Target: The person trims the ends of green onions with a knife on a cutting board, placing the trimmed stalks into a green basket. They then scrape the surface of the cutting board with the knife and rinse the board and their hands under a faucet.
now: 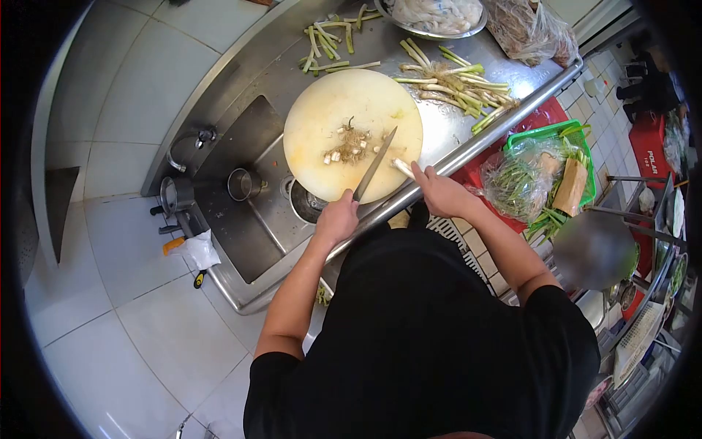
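Note:
My left hand (338, 218) is closed round the handle of a knife (376, 162), whose blade points up and to the right over a round, pale cutting board (314, 110). At the board's lower right edge, my right hand (439, 192) grips a green onion stalk (401, 167) with its white end toward the blade. Cut root ends (352, 145) lie in a small pile at the middle of the board, left of the blade. Beyond the board, untrimmed green onions (461, 84) with roots rest on the steel counter, and cut stalks (325, 44) lie farther left.
The board partly covers a steel sink (241, 212) with a metal cup (240, 184) and a faucet (175, 157). A metal bowl (439, 33) and a plastic bag (530, 33) stand at the back. On the right is a green basket (591, 192) of bagged vegetables.

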Demonstrator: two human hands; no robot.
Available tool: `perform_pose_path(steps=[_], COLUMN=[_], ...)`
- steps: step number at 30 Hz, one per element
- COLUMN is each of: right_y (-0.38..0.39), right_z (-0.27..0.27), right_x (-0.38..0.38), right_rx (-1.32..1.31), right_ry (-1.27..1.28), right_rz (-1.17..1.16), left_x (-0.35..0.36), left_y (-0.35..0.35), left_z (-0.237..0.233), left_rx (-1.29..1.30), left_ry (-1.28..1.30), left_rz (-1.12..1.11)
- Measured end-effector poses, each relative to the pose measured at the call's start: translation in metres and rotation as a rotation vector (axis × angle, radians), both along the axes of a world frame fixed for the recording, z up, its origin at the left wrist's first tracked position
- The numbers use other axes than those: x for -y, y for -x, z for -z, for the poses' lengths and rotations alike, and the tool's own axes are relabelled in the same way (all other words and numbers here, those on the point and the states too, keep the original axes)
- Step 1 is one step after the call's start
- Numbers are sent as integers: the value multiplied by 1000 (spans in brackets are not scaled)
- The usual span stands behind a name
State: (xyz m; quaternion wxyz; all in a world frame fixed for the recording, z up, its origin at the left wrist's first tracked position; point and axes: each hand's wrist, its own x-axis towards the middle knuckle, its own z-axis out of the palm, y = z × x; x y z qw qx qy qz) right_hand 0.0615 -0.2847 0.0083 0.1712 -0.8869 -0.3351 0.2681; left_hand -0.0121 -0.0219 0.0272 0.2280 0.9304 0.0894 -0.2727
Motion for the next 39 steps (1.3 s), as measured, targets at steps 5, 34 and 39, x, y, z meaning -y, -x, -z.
perform_pose_path(steps=[5, 34, 39], right_y=[-12, -162, -119], right_z=[-13, 59, -8], right_x=[15, 72, 95], right_rx=[-21, 362, 227], right_ry=[-179, 254, -15], right_rz=[11, 733, 601], left_x=[-21, 8, -8], left_y=[8, 27, 19], left_z=[15, 11, 17], left_rx=[14, 94, 108], left_ry=[28, 71, 3], left_rz=[-138, -38, -208])
